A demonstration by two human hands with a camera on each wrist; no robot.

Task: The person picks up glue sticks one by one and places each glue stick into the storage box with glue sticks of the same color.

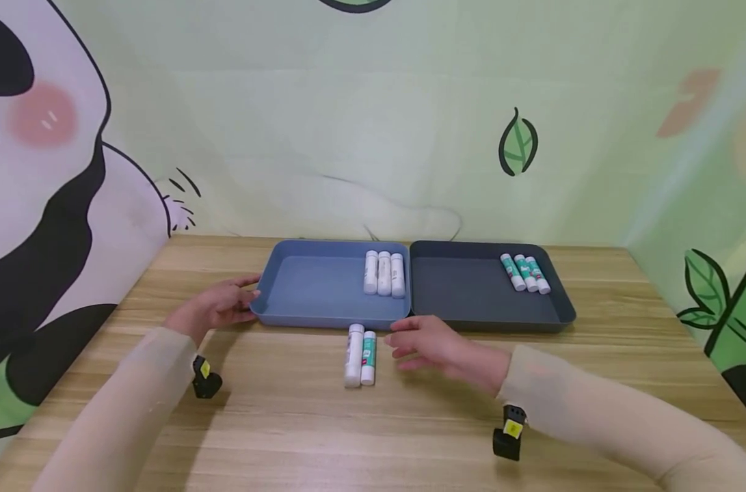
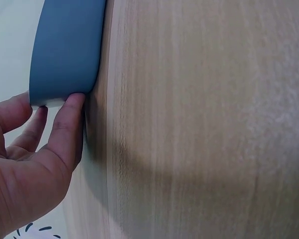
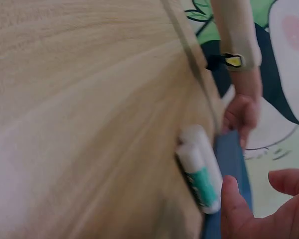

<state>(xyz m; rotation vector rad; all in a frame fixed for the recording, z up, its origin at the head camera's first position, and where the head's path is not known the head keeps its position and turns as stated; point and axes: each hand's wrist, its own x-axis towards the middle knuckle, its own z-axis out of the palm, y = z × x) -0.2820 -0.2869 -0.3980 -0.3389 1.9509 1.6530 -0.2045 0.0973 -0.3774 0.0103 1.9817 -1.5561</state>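
My left hand (image 1: 232, 302) touches the left end of a blue tray (image 1: 323, 320) with its fingertips; in the left wrist view the fingers (image 2: 65, 124) lie against the tray's outer wall. My right hand (image 1: 431, 345) hovers over the table at the blue tray's front right corner, fingers spread and holding nothing. Just left of it, a larger white glue stick (image 1: 353, 357) and a smaller green-and-white glue stick (image 1: 368, 359) lie side by side on the table. Three white glue sticks (image 1: 384, 275) lie in a row at the blue tray's right side.
A dark grey tray (image 1: 459, 301) stands against the blue tray's right side, with three green-and-white glue sticks (image 1: 525, 275) at its right end. Behind the wooden table (image 1: 323, 437) hangs a printed backdrop (image 1: 286, 137) with a panda and leaves.
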